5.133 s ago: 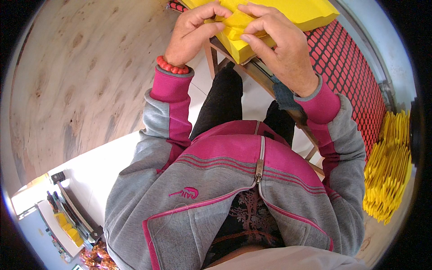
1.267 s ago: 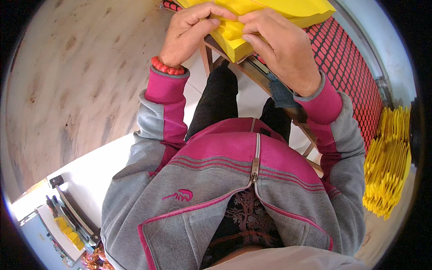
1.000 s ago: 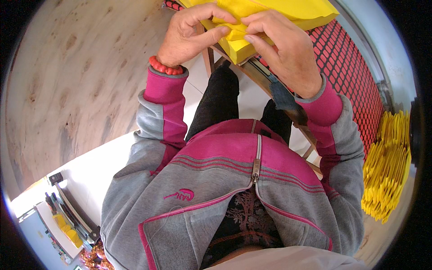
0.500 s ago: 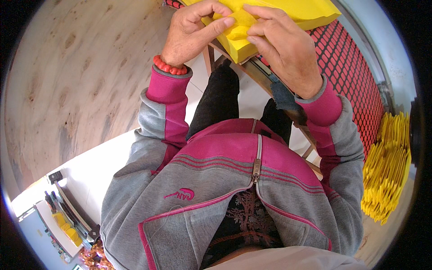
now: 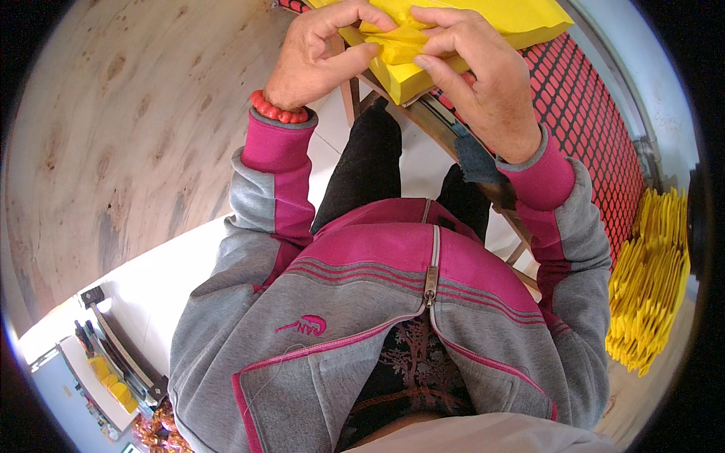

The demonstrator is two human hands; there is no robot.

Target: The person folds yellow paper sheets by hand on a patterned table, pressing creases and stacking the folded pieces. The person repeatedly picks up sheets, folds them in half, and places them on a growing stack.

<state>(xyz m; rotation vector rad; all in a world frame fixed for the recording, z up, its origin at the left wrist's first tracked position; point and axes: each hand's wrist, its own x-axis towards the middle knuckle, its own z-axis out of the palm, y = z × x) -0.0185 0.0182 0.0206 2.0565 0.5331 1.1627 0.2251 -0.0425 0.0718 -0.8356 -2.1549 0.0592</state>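
Note:
At the top of the view, a folded piece of yellow paper (image 5: 398, 50) lies on a larger stack of yellow paper (image 5: 521, 19). My left hand (image 5: 310, 57), with a red bead bracelet (image 5: 278, 108) at its wrist, stands at the left end of the fold. Its thumb and forefinger are apart, tips close to the paper. On the other side, my right hand (image 5: 483, 83) has its bent fingers and thumb around the right end of the folded piece. The exact contact of these fingertips is partly hidden.
A red and black patterned surface (image 5: 578, 113) lies right of the stack, beside a pale wall. Many folded yellow papers (image 5: 649, 279) stand bundled at far right. A wooden board (image 5: 128, 151) fills the left. At lower left is a tray (image 5: 98, 385) with yellow pieces.
My left hand has drawn back slightly to the left, its thumb coming off the fold and spreading from the forefinger. The folded paper looks more gathered; my right hand stays nearly in place.

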